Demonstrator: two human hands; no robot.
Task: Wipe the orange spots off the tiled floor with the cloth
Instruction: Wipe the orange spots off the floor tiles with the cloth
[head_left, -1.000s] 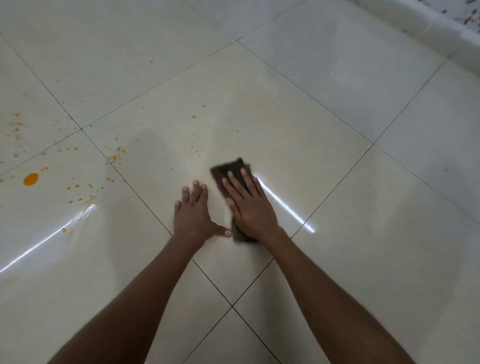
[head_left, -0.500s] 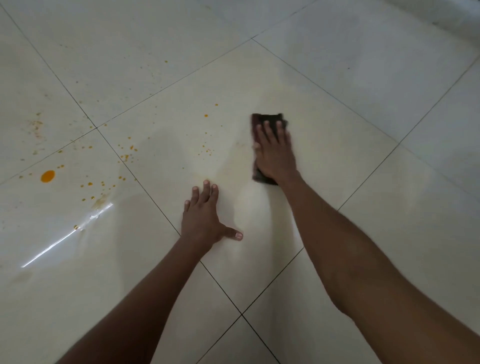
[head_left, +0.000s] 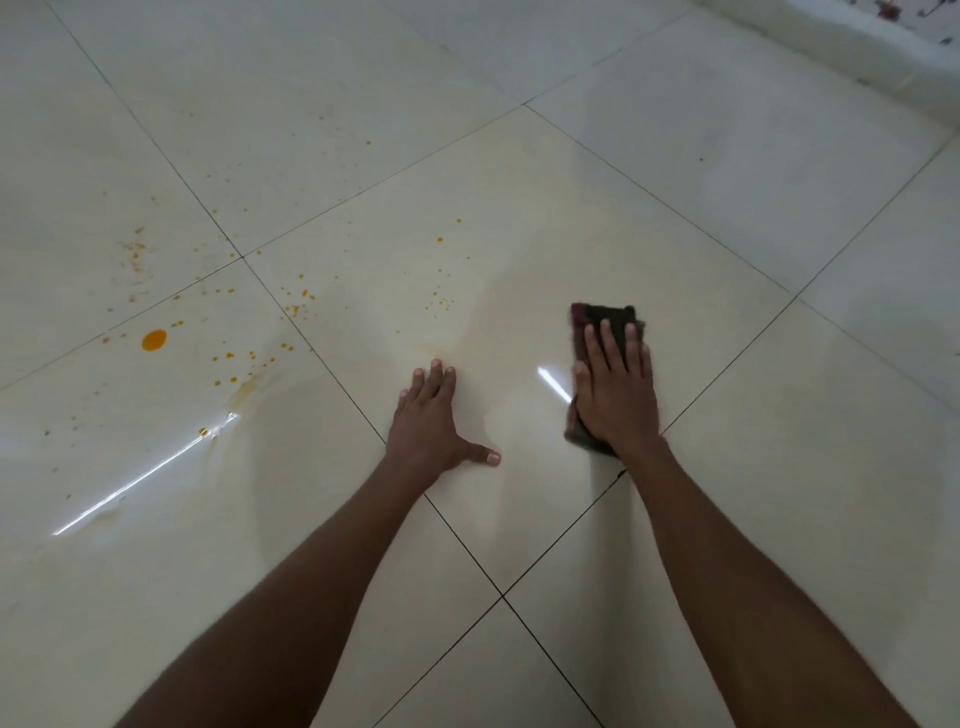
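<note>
**Cloth pressed flat on the centre tile, most spots not yet reached**

The cloth (head_left: 602, 332), dark and folded into a thick pad, lies on the right part of the centre tile (head_left: 519, 218), close to the grout line on that side. The right hand (head_left: 615, 395) covers most of it, palm down, fingers straight and slightly spread rather than curled around the fabric. It is pinning the cloth to the floor, not gripping it, which suits sliding the pad with even pressure across a smooth glazed surface.

The left hand (head_left: 431, 421) rests flat on the same tile, well apart from the cloth, fingers extended and thumb out to the side, holding nothing. It looks like a prop, taking the person's weight as they lean forward over the floor.

The tile around the cloth looks free of spots, with a faint yellowish film beyond the left hand. The small orange specks (head_left: 441, 301) sit ahead of the left hand, to the left of the cloth. Further left, on neighbouring tiles, lie a big orange drop (head_left: 154, 340) and a scatter of smaller dots (head_left: 228, 358). Judging by this, the work has far to go, and the cloth must travel left.
</note>
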